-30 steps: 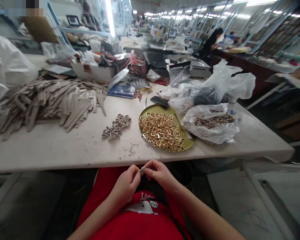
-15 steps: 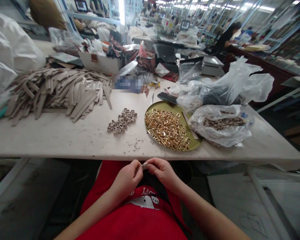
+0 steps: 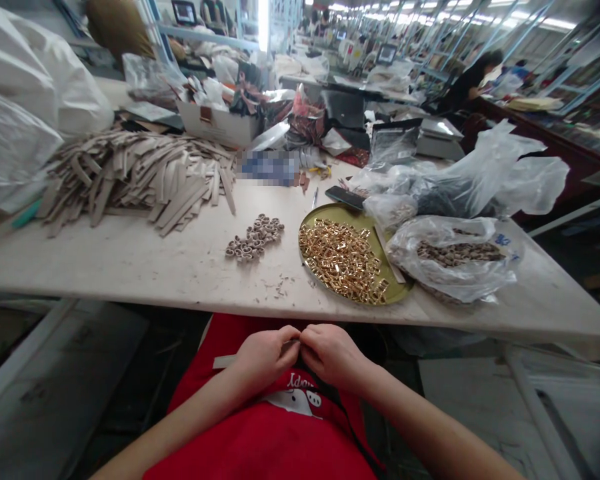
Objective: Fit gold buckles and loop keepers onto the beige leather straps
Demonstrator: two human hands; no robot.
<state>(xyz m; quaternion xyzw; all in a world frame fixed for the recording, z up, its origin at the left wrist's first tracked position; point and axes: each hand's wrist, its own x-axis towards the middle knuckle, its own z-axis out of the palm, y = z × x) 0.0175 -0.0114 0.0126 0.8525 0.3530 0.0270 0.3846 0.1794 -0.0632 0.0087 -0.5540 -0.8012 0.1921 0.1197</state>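
1. Since the earlier frame the two hands have drawn closer, knuckles turned more toward each other, and the end of a pale strip (image 3: 224, 362) now shows by the left wrist.
2. From where I stand, the left hand (image 3: 266, 357) is curled, thumb and forefinger pinched together, and the right hand (image 3: 336, 353) bunches its fingertips against the same spot.
3. Both seem to be gripping a small pale piece (image 3: 291, 344) there, though the fingers hide most of it and I can't make out its shape.
4. That meeting point is in front of the red clothing (image 3: 250, 447), just off the near edge of the bench (image 3: 130, 267).
5. On the bench, straight ahead, sits a cluster of little rings (image 3: 253, 240), with scattered scraps (image 3: 280, 285) nearer the edge.
6. To the right of the rings is a round yellowish tray (image 3: 397, 290) heaped with shiny gold metal pieces (image 3: 343, 257).
7. Beside the tray slumps a clear plastic bag (image 3: 450, 283), its mouth open on brown bits (image 3: 460, 253).
8. Over on the left spreads a big pile of greyish strips (image 3: 135, 177).
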